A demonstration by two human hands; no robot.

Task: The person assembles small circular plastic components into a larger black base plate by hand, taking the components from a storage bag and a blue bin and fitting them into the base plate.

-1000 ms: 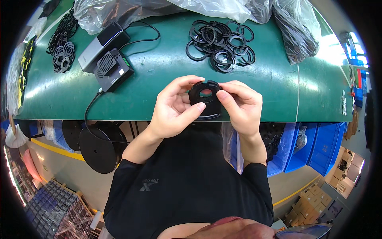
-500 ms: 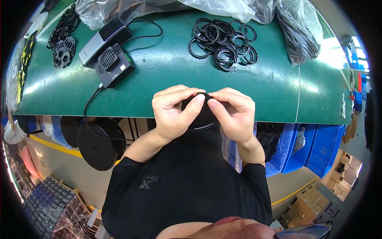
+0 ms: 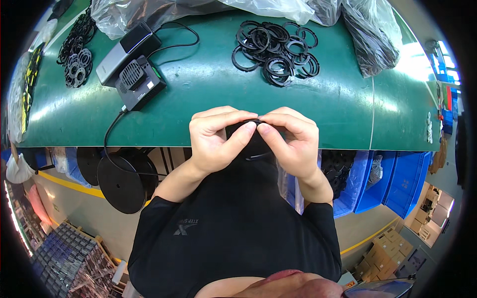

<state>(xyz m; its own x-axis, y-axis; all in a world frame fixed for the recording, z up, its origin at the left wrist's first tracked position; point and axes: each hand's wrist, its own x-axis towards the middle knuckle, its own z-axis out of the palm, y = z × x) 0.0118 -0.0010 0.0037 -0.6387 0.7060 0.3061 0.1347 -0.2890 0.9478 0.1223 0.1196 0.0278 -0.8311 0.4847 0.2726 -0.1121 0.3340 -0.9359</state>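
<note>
Both hands meet above the table's near edge, pinching a black plastic ring (image 3: 257,120) between thumbs and forefingers. My left hand (image 3: 214,139) grips its upper rim from the left, the thumb tip laid over the near face. Opposite it, my right hand (image 3: 295,141) pinches the same rim, with its thumb almost touching the left one. The rest of the ring hangs against my black shirt and is hard to make out; a pale glint shows lower down. Beyond the hands, a loose pile of similar black rings (image 3: 279,67) lies on the green table (image 3: 208,89).
A grey and black device with a cable (image 3: 131,77) stands left of the hands. Smaller dark rings (image 3: 77,69) are heaped at far left. Plastic bags (image 3: 372,39) line the back. Blue bins (image 3: 362,186) sit below the table's right side, black reels (image 3: 124,184) below its left.
The thumbs have come slightly closer together over the ring's rim, and the glint below has shifted and dimmed. Otherwise the hands hold almost the same place.
</note>
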